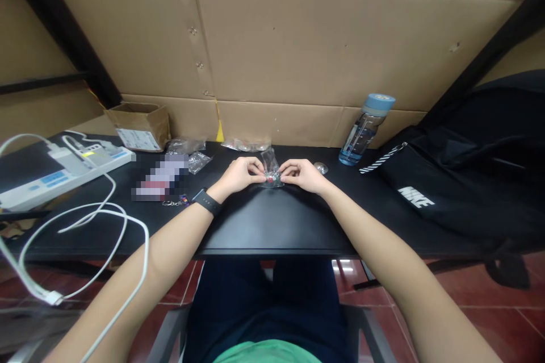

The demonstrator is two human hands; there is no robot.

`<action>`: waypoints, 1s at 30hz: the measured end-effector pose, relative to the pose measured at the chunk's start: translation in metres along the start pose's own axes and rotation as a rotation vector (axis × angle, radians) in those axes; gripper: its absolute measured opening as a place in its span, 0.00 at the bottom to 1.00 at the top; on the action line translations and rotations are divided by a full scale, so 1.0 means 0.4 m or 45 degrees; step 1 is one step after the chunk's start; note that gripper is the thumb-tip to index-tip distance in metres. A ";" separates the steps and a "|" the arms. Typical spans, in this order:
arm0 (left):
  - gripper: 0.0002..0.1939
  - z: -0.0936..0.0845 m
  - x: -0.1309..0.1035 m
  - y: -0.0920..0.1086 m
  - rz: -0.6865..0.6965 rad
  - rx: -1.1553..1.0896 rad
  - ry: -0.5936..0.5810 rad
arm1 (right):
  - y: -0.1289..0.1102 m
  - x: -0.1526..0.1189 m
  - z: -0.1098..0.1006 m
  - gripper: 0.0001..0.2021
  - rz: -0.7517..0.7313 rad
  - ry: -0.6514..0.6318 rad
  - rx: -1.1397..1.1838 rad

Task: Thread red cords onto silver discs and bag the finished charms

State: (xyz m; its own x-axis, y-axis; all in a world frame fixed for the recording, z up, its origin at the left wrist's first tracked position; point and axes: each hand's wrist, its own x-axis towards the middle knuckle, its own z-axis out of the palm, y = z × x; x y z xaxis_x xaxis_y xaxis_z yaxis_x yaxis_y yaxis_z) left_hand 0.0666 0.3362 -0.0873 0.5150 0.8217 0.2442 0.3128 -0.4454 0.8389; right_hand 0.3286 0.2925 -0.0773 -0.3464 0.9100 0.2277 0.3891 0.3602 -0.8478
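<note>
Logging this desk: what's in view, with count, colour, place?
Packet: 1, clear, centre
Dome: 1, clear, centre right
Bottle: 1, blue-capped, back right
Bag: 1, black, far right
Wrappers: several, clear, back
Tag: 1, yellow, back
Box: 1, brown, back left
Pixelated patch: 1, pale, left
Trinket: 1, multicoloured, left
Power strip: 1, white, left
Plugs: several, white, left
Cables: several, white, left
Table: 1, black, centre
Cardboard: several, brown, back
Bars: several, black, sides
Chair: 1, grey, below
Tiles: several, red, below
Watch: 1, black, centre left
Clothes: 2, green/navy, bottom
Left hand: 1, bare, on packet
Right hand: 1, bare, on packet
</note>
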 end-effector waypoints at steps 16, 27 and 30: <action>0.20 -0.006 -0.014 0.057 0.050 -0.129 0.209 | -0.004 0.000 0.005 0.16 0.016 -0.051 -0.024; 0.19 0.002 -0.022 0.088 0.139 -0.261 0.176 | -0.014 -0.001 0.010 0.18 0.047 -0.090 0.063; 0.19 0.000 -0.023 0.090 0.148 -0.296 0.141 | -0.015 -0.004 0.008 0.18 0.039 -0.080 0.051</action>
State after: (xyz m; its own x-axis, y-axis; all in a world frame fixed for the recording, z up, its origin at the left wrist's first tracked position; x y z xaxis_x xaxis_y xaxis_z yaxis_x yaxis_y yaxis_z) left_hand 0.0732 0.3127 -0.0595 0.4424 0.8092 0.3866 0.0583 -0.4561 0.8880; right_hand 0.3241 0.2884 -0.0742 -0.3881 0.9054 0.1720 0.3662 0.3227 -0.8728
